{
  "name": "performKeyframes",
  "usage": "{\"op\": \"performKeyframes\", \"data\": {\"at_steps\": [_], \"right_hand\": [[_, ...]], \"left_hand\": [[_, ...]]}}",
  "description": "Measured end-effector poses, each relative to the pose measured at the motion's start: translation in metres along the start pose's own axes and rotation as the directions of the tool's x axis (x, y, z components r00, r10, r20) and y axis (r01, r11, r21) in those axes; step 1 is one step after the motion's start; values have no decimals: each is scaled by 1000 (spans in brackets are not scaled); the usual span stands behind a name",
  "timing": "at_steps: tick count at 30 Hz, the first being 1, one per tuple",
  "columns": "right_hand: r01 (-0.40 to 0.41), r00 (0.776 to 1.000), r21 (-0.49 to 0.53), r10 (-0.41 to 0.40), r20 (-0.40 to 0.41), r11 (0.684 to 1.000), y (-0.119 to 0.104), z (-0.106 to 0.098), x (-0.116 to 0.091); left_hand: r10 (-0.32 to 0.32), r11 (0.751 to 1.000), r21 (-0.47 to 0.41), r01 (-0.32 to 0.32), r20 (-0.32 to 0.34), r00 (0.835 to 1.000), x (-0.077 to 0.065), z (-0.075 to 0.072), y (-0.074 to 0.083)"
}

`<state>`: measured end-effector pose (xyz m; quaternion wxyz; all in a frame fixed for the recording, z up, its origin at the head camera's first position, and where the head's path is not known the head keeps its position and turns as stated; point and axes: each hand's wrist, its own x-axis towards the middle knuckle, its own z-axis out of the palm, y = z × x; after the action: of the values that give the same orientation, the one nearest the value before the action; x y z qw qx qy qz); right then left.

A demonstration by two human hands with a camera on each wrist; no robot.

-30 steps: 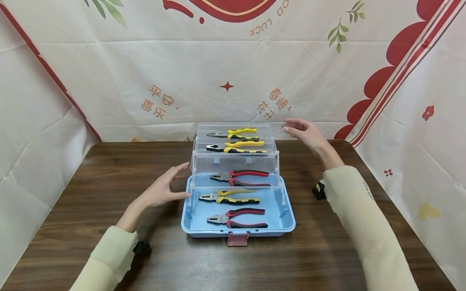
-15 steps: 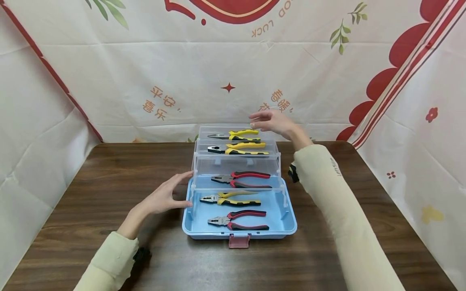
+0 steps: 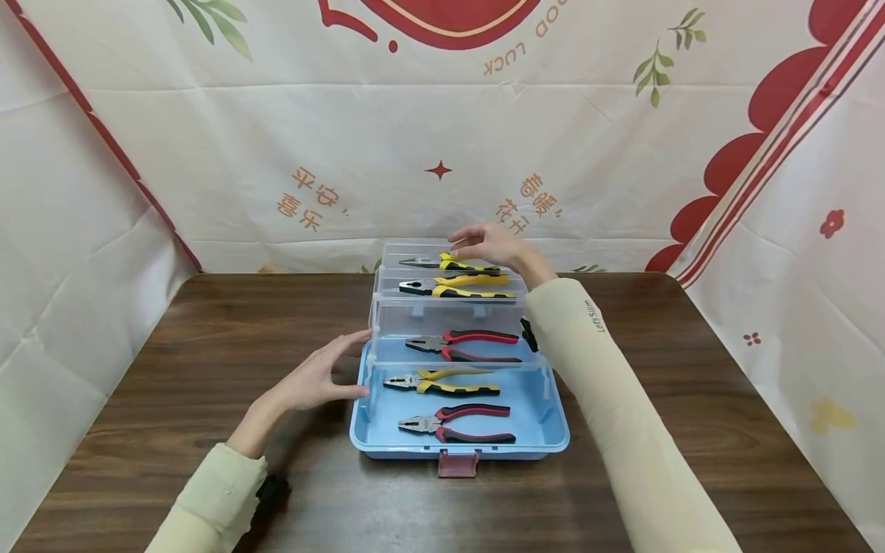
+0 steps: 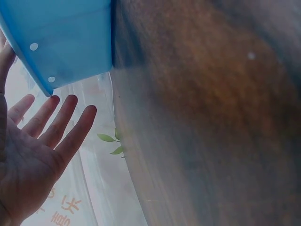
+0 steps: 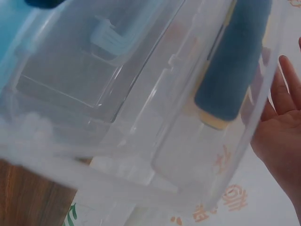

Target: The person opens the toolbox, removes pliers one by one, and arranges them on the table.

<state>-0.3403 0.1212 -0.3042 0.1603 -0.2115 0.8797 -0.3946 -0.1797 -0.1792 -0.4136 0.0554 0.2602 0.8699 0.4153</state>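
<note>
A light-blue toolbox with clear raised trays stands on the table. My left hand is at its left side, fingers spread and thumb near the rim; in the left wrist view its fingers are extended by the blue wall. Over the topmost tray reaches my right hand, its fingertips close to the yellow handle of the long-nose pliers; contact is unclear. Combination pliers with yellow-black handles lie in the tray below. Red-black combination pliers sit lower, behind clear plastic.
In the blue base lie yellow-black pliers and red-black pliers. A reddish latch hangs at the box's front. The brown wooden table ends at a printed white cloth backdrop.
My right hand has moved left and slightly down from beside the box to above the topmost tray. The left hand stays beside the box, and the pliers keep their places.
</note>
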Motion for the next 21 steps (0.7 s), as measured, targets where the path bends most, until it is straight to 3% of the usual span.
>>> {"op": "performKeyframes", "data": {"at_steps": [10, 21], "right_hand": [[31, 996, -111, -22, 85, 993, -2, 9, 9], [-5, 1000, -201, 11, 28, 980, -2, 17, 15]], "left_hand": [[22, 1000, -8, -22, 0, 1000, -1, -1, 3], [-9, 1000, 6, 9, 3, 1000, -2, 0, 2]]}}
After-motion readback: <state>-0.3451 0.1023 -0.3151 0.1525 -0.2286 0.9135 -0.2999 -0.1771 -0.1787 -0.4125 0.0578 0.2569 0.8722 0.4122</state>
